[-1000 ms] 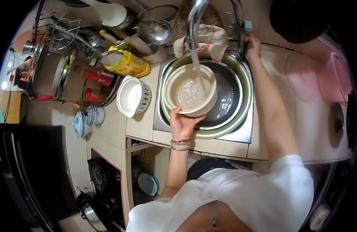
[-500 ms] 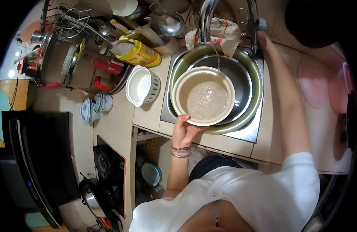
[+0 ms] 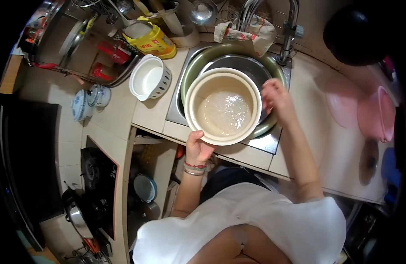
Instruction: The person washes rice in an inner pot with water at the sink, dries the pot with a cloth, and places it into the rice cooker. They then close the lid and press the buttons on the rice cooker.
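My left hand (image 3: 199, 148), with bracelets at the wrist, grips the near rim of a beige pot (image 3: 202, 83). Water lies in the pot, which is held over the sink. My right hand (image 3: 277, 99) is beside the pot's right rim, its fingers loosely bent and apart, with nothing seen in them. Beneath the pot, a dark metal basin (image 3: 245, 65) sits inside a larger green basin (image 3: 196, 66) in the sink (image 3: 265, 143). No stream shows from the chrome faucet (image 3: 288, 39) now.
A white pot with leaf marks (image 3: 150, 79) stands on the counter to the left, near a yellow container (image 3: 154, 42). A patterned cloth (image 3: 256, 33) hangs by the faucet. Pink basins (image 3: 376, 112) are at the right, and a stove (image 3: 99, 176) is at the lower left.
My right hand has left the faucet handle and come down to the pot's right side. The water stream has stopped. My left hand still grips the pot, now nearer my body.
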Available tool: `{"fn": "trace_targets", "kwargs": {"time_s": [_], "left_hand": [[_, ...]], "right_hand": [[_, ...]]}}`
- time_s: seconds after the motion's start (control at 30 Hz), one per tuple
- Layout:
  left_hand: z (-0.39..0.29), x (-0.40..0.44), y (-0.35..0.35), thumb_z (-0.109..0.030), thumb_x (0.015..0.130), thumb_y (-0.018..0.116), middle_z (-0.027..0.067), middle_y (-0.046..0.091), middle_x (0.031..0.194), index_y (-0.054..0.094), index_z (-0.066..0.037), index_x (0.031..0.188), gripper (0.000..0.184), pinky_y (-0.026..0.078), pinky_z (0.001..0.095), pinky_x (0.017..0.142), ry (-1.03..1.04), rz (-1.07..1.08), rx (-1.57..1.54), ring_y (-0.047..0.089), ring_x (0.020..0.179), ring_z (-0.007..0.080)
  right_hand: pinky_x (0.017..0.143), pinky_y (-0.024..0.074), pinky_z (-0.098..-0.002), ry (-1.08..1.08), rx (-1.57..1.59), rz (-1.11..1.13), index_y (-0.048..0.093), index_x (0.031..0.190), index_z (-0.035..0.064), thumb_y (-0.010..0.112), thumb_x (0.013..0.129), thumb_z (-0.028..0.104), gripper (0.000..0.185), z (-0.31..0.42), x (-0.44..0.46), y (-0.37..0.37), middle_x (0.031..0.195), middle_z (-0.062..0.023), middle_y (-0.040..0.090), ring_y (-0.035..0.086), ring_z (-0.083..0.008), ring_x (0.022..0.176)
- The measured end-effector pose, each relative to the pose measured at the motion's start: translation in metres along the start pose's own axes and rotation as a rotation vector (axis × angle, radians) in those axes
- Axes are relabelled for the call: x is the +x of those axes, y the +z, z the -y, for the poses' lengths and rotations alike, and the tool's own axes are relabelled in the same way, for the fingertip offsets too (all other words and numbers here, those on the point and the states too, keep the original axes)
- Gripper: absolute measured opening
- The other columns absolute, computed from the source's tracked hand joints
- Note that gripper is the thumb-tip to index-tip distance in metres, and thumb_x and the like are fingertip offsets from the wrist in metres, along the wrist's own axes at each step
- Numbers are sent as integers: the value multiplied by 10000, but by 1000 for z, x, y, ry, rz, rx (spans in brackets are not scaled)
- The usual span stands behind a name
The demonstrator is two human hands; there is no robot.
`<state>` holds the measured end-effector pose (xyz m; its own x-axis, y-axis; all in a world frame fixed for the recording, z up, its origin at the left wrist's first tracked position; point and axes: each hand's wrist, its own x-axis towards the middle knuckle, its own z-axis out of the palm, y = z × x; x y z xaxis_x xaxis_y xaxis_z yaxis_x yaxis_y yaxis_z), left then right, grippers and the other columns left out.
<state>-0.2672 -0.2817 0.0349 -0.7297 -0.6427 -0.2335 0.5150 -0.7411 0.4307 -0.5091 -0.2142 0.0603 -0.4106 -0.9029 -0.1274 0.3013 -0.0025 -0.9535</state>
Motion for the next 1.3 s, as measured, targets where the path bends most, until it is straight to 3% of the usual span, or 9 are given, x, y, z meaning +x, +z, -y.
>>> {"fn": "trace_targets", "kwargs": {"time_s": [0.13,0.27,0.43,0.53,0.57,0.7,0.93,1.0,1.3], "left_hand": [[-25,4,-32,-97,659,509,188,410,1189,315,25,1206,593,310,452,949,-36,65,87,401,1103,318],[-36,21,-38,-121,696,516,177,409,1197,319,13,1212,569,302,432,957,-149,167,126,403,1109,289],[-34,24,-21,-187,756,499,148,415,1197,315,4,1216,531,307,379,956,-364,233,-32,416,1096,260],[-44,22,-25,-223,782,475,150,404,1207,302,3,1223,525,298,380,962,-459,239,-24,403,1110,256],[-47,21,-28,-234,790,466,151,401,1210,298,3,1225,524,296,381,964,-483,251,-30,399,1115,254],[-45,26,-32,-310,812,426,133,378,1235,276,-31,1248,538,297,415,954,-577,287,-70,379,1130,265],[-36,21,-37,-401,784,452,124,320,1282,270,-104,1273,600,282,455,958,-674,300,-264,342,1161,281],[-34,22,-37,-449,782,431,125,306,1287,246,-119,1282,627,306,537,905,-671,317,-267,333,1158,322],[-18,26,-21,-468,708,432,138,272,1303,207,-129,1296,715,257,643,865,-707,362,-315,304,1162,381]], "right_hand": [[579,411,-212,-111,-585,-122,429,886,10,570,710,62,231,-18,-25,50,749,-62,518,488,-80,662],[551,425,-213,-125,-316,-342,422,891,-8,532,702,9,219,-6,-43,67,762,-88,541,518,-95,648],[524,410,-188,-147,-229,-504,363,1153,-21,436,641,-74,519,1,-52,76,816,-94,565,518,-81,607],[553,403,-187,-193,-302,-521,357,1195,-5,427,632,-78,572,0,-66,100,863,-99,561,513,-81,632],[619,401,-187,-296,-303,-556,413,1173,-7,425,631,-67,545,-1,-65,108,918,-93,551,513,-85,718],[686,392,-187,-202,-448,-598,526,1009,-32,424,643,-42,380,-4,-74,102,953,-66,537,488,-78,801],[458,306,-172,-320,-772,-592,553,790,-3,543,718,54,92,13,-77,112,630,11,515,389,-26,506],[421,276,-181,-340,-845,-584,551,735,3,576,730,91,92,19,-73,118,549,24,487,351,-18,465],[418,330,-294,-320,-1172,-601,517,645,5,553,752,135,173,53,-55,142,492,-103,455,411,-194,407]]}}
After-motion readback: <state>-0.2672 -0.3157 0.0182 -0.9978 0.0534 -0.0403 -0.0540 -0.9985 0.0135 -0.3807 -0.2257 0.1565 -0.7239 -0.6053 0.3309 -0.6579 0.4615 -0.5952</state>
